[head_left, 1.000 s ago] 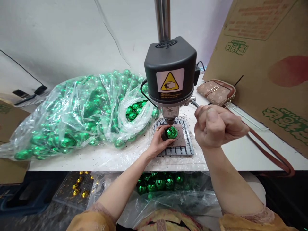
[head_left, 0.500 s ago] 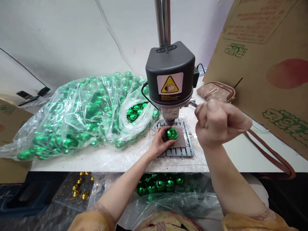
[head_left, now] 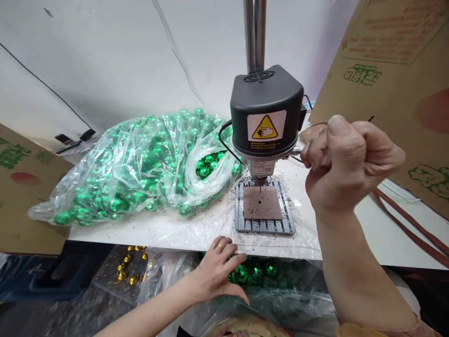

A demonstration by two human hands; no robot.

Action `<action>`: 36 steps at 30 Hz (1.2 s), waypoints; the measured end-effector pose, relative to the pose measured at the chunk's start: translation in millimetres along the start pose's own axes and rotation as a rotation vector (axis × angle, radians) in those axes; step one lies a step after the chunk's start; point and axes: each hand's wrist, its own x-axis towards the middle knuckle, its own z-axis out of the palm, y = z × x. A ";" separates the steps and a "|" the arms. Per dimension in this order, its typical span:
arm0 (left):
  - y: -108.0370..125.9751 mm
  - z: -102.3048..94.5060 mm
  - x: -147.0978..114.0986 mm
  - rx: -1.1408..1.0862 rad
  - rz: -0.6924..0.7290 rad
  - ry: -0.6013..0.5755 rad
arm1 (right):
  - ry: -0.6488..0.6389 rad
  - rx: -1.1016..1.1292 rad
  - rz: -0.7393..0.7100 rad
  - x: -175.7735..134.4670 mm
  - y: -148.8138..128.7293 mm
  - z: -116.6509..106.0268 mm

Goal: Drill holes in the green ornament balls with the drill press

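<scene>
My left hand (head_left: 219, 271) is open, its fingers spread over the table's front edge. Just beneath it, shiny green faceted balls (head_left: 257, 273) lie in a clear plastic bag. My right hand (head_left: 340, 164) is wrapped round the drill press lever, whose metal rod (head_left: 297, 150) shows between the machine and my fingers; the grip itself is hidden. The black drill press (head_left: 267, 112) stands with its bit above a brownish square pad (head_left: 268, 210). A small dark hole shows in the pad, which lies on the slotted grey base (head_left: 265, 228).
A large clear bag (head_left: 133, 164) of green balls fills the table's left side. Cardboard boxes (head_left: 396, 61) rise at the right and far left. Dark shavings surround the base. A brown strap (head_left: 410, 224) lies at right. Gold balls (head_left: 133, 279) sit in a tray below.
My left hand has left the drill base and moved down toward me, opening. The green ball it held under the bit is gone from there. My right hand stays closed at the lever, slightly higher.
</scene>
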 end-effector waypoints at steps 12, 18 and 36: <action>-197.4 -57.8 142.7 -0.093 -0.892 0.249 | -0.013 0.035 0.004 0.5 1.1 -2.2; -205.3 -57.4 140.1 -0.198 -0.861 0.246 | -0.036 0.019 -0.010 1.4 2.6 -4.2; -77.7 16.1 142.8 -1.291 -0.753 0.516 | -0.197 0.118 0.091 14.6 0.0 -5.1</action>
